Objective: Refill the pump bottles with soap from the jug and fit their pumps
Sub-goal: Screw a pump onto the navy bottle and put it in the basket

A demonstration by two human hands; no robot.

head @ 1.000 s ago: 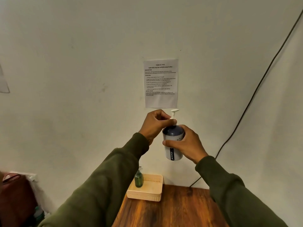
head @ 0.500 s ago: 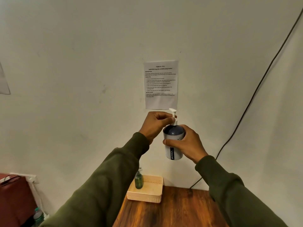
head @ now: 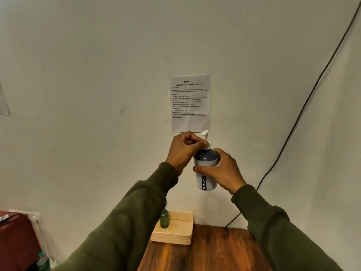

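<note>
I hold a white and dark blue pump bottle (head: pixel 206 182) up in front of the wall, well above the table. My right hand (head: pixel 218 173) wraps around its body from the right. My left hand (head: pixel 183 149) pinches the collar of the white pump (head: pixel 205 136), which sits in the bottle's neck with its head pointing up. A small green pump bottle (head: pixel 164 220) stands in the cream basket (head: pixel 175 234) below, partly behind my left sleeve. The jug is out of view.
The basket rests at the back left corner of a wooden table (head: pixel 211 255). A printed sheet (head: pixel 190 103) hangs on the wall behind the bottle. A black cable (head: pixel 293 130) runs down the right wall. A dark red bag (head: pixel 15 241) sits at lower left.
The pump head has turned between my left fingers from one frame to the following one. Both hands and the bottle stay at about the same height.
</note>
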